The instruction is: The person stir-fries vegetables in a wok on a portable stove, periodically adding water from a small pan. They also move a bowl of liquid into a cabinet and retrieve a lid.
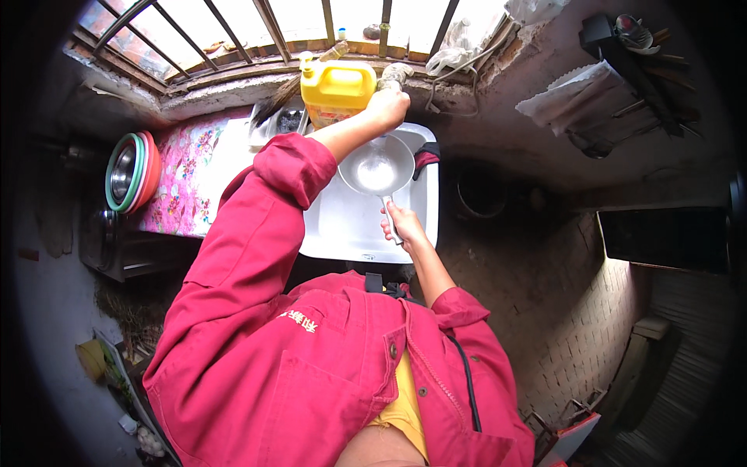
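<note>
My right hand [404,225] is closed around the handle of a metal ladle [376,166]. The ladle's wide round bowl lies over the white sink [318,233], its handle pointing towards me. Across the sink, my left hand [387,108] is curled at a grey, wrapped-looking tap [395,75] below the window; its fingertips are hidden. Beside that hand stands a yellow plastic jug [338,87] with a pump top. A dark and red cloth [427,159] hangs over the sink's right rim.
Nested basins [131,172] sit at the left of a floral-covered counter [175,192]. A soap tray [286,122] and a brush [277,102] lie behind. Window bars [271,29] run along the back. Utensils [633,105] hang on the right wall above a dark round container [481,192].
</note>
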Action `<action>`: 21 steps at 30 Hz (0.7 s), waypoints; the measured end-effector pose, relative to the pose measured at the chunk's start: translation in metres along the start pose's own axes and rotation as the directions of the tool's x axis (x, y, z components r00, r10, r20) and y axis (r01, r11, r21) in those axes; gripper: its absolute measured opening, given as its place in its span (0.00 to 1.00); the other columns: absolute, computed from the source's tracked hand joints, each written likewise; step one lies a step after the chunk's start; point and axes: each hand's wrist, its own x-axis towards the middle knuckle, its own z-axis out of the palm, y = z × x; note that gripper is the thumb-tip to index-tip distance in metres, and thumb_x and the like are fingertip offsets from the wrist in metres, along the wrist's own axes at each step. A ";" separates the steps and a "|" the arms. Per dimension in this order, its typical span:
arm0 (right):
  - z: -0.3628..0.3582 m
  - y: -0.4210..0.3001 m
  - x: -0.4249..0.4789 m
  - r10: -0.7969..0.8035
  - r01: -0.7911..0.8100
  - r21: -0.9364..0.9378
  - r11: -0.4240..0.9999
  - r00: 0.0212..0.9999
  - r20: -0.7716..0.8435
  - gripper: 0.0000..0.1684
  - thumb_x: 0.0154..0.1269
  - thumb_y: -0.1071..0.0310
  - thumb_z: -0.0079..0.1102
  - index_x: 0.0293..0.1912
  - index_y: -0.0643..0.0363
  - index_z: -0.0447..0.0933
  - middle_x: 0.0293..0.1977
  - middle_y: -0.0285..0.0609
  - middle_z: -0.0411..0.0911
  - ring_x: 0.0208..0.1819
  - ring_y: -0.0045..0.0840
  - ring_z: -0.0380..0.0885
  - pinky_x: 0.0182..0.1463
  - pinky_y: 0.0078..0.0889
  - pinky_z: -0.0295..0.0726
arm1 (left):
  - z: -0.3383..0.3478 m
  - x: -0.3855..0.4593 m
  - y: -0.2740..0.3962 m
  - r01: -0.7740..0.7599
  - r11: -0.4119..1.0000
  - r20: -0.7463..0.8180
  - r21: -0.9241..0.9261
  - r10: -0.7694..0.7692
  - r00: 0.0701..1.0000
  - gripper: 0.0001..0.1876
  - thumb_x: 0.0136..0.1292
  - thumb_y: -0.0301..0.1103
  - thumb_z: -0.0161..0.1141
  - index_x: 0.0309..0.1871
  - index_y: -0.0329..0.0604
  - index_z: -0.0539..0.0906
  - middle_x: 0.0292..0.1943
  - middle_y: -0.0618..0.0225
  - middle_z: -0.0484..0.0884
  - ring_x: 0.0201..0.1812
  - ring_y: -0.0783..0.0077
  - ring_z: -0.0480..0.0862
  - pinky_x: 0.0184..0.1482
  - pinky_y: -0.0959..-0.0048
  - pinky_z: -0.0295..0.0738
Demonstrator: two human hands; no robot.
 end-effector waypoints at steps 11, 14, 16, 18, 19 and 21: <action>-0.004 0.011 0.007 0.022 -0.022 0.008 1.000 1.000 -0.008 0.23 0.71 0.51 0.47 0.42 0.66 0.70 0.22 0.41 0.72 0.17 0.19 0.70 0.17 0.21 0.70 | -0.011 -0.024 0.011 0.135 0.984 -0.198 -0.113 -0.156 0.968 0.11 0.57 0.36 0.59 0.40 0.40 0.76 0.39 0.51 0.78 0.40 0.51 0.81 0.41 0.63 0.78; 0.000 0.008 0.006 0.026 -0.025 0.017 1.000 0.999 -0.027 0.20 0.71 0.53 0.48 0.41 0.64 0.70 0.21 0.38 0.72 0.16 0.18 0.68 0.17 0.20 0.69 | -0.018 -0.070 0.020 0.149 0.899 -0.336 -0.411 -0.301 0.893 0.14 0.57 0.40 0.61 0.37 0.40 0.73 0.35 0.55 0.78 0.36 0.54 0.80 0.37 0.62 0.75; 0.002 0.010 0.008 0.004 -0.004 -0.011 1.000 0.999 -0.045 0.19 0.70 0.54 0.51 0.39 0.64 0.71 0.21 0.38 0.72 0.16 0.17 0.69 0.17 0.20 0.69 | -0.003 -0.121 0.027 0.188 0.760 -0.206 -0.623 -0.390 0.897 0.15 0.58 0.42 0.61 0.32 0.39 0.73 0.28 0.57 0.78 0.30 0.55 0.79 0.32 0.62 0.72; 0.010 0.016 0.004 -0.033 0.033 -0.033 0.999 0.999 -0.011 0.16 0.68 0.58 0.53 0.36 0.64 0.71 0.21 0.38 0.72 0.16 0.17 0.69 0.17 0.20 0.69 | 0.044 -0.188 0.032 0.416 0.623 0.113 -0.662 -0.466 0.878 0.20 0.61 0.48 0.57 0.27 0.37 0.74 0.22 0.56 0.78 0.25 0.57 0.79 0.29 0.65 0.72; 0.016 0.017 0.003 -0.059 0.059 -0.035 0.998 0.998 0.003 0.15 0.68 0.60 0.54 0.35 0.64 0.72 0.21 0.37 0.72 0.16 0.17 0.69 0.16 0.20 0.69 | 0.059 -0.213 0.036 0.541 0.532 0.387 -0.652 -0.380 0.840 0.26 0.63 0.57 0.50 0.29 0.38 0.75 0.25 0.59 0.80 0.25 0.63 0.81 0.30 0.68 0.74; 0.020 0.027 0.008 -0.087 0.087 -0.007 0.996 0.996 -0.011 0.09 0.66 0.67 0.54 0.33 0.63 0.71 0.20 0.36 0.72 0.17 0.17 0.69 0.17 0.20 0.69 | 0.045 -0.233 0.059 0.764 -0.119 0.768 -0.634 -0.216 0.603 0.31 0.62 0.66 0.45 0.30 0.42 0.76 0.24 0.69 0.78 0.24 0.74 0.81 0.26 0.76 0.76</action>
